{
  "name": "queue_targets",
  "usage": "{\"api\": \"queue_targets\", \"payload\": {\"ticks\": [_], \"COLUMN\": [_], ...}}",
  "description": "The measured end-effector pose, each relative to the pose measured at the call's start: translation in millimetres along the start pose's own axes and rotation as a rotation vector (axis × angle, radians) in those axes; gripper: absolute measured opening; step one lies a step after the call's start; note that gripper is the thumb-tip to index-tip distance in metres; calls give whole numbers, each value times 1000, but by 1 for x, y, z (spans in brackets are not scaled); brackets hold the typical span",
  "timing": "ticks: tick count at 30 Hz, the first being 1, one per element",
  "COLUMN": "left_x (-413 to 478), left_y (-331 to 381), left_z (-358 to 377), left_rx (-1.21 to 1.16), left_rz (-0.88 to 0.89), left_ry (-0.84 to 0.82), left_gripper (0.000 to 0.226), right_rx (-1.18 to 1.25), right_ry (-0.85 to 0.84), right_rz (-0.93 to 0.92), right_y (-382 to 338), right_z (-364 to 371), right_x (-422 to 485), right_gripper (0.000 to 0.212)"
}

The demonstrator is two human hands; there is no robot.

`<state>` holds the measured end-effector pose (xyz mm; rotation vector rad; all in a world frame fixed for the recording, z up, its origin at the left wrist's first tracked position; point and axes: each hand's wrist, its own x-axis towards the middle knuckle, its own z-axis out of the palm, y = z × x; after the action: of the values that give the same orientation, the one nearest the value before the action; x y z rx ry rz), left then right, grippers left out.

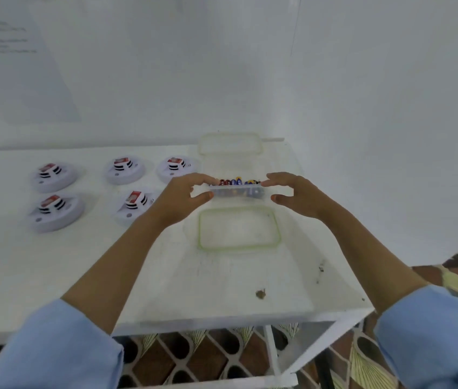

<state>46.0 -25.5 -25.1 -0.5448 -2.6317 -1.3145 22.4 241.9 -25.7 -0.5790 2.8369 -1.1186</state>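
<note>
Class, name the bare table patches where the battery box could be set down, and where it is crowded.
Bare: the front strip between the green-rimmed lid and the near edge of the table; also front-left, nearer than the smoke detectors. Crowded: back-left detectors, and the far container.

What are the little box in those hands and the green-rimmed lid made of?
The box: apparently clear, glossy plastic; the coloured batteries show through its wall. The lid: likely translucent plastic, the table showing through, with a green rim, perhaps a rubbery seal.

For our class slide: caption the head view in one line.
Left hand and right hand hold a clear box of batteries near a green-rimmed lid, beside five smoke detectors.
</note>
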Motion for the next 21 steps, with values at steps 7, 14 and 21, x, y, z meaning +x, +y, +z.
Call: {"api": "queue_targets", "payload": {"ticks": [7, 14, 21], "left_x": [-45, -56, -61], "left_y": [7, -24, -33], "left_z": [4, 8, 12], "left_rx": [110, 369, 303], "left_rz": [-42, -135, -94], "left_ry": [-46, -209, -153], "left_gripper": [27, 52, 30], "right_rx": [-28, -157, -290], "right_ry": [-17, -113, -94], "right_rz": [84, 148, 10], "right_y": [15, 22, 26], "right_z": [14, 23, 22], "right_x": [-45, -57, -60], "right_gripper": [45, 60, 37]}}
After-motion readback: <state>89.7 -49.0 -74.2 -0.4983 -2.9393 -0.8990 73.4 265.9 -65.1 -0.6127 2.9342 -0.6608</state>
